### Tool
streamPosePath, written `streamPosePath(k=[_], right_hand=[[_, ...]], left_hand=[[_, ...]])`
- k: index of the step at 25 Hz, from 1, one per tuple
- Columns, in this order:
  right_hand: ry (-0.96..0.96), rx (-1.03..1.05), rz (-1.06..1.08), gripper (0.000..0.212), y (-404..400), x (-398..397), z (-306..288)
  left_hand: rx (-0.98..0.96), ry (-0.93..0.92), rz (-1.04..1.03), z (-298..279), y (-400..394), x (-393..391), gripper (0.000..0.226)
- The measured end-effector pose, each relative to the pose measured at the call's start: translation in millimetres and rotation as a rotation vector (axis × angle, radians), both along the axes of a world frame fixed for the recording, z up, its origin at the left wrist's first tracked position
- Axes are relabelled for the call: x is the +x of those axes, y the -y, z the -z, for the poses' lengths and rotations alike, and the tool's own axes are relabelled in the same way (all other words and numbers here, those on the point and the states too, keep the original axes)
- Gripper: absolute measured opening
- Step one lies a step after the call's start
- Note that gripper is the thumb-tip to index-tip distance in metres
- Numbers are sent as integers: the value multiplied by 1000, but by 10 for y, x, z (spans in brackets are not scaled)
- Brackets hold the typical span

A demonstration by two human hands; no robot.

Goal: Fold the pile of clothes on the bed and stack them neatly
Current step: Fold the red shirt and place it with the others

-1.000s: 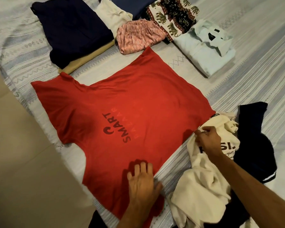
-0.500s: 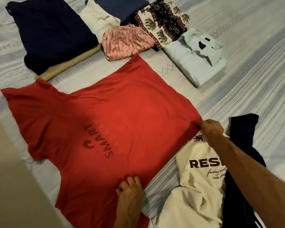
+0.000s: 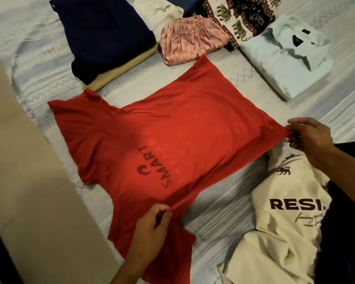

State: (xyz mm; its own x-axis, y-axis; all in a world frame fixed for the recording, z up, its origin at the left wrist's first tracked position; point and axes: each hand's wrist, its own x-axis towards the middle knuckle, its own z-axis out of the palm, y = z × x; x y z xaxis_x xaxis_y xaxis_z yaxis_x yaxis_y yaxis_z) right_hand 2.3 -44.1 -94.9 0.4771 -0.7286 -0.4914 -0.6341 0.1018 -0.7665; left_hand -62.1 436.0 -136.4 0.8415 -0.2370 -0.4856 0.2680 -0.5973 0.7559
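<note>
A red T-shirt (image 3: 168, 136) with dark "SMART" lettering lies spread on the bed, its collar end toward the left. My left hand (image 3: 152, 228) pinches its near side edge just below the sleeve. My right hand (image 3: 307, 136) pinches the near hem corner and lifts it slightly, so the edge between both hands is taut. To the right lies an unfolded cream T-shirt (image 3: 279, 222) printed "RESI", with a dark garment (image 3: 344, 242) partly under my right forearm.
Folded clothes line the far side: a navy piece (image 3: 103, 31) on a tan one (image 3: 119, 72), a cream piece (image 3: 158, 15), a pink garment (image 3: 189, 39), an elephant-print cloth (image 3: 238, 15), a pale blue shirt (image 3: 287, 56). A beige bed frame (image 3: 29, 181) runs along the left.
My left hand went from pressing flat on the shirt to pinching its side edge. My right hand took the hem corner and raised it. The view shifted right and closer.
</note>
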Motion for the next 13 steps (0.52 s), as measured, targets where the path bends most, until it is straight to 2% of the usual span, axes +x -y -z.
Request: streamPosePath(k=[2,6,7,9,11,13], right_hand=[[-10,40,-44,14,-79,226,-52],[-127,157,-96,20,-217,618,51],[-168,153,-147,15,-256,671,110],[-262,5,-263,1,-262,750,282],[-328,-239,-359,18,-271,810,399],[-349,-369,-403,31,-320,860,367]], left_hand=[[2,-34,-86,3,-79,243,11],[53,-53,-150,168,-153,691,5],[87,-60,-152,219,-166,783,6],[130,-91,-160,312,-163,917,9],[140,-134,-170,368,-166,981,13],[128,-155,-172,362,-181,990,15]])
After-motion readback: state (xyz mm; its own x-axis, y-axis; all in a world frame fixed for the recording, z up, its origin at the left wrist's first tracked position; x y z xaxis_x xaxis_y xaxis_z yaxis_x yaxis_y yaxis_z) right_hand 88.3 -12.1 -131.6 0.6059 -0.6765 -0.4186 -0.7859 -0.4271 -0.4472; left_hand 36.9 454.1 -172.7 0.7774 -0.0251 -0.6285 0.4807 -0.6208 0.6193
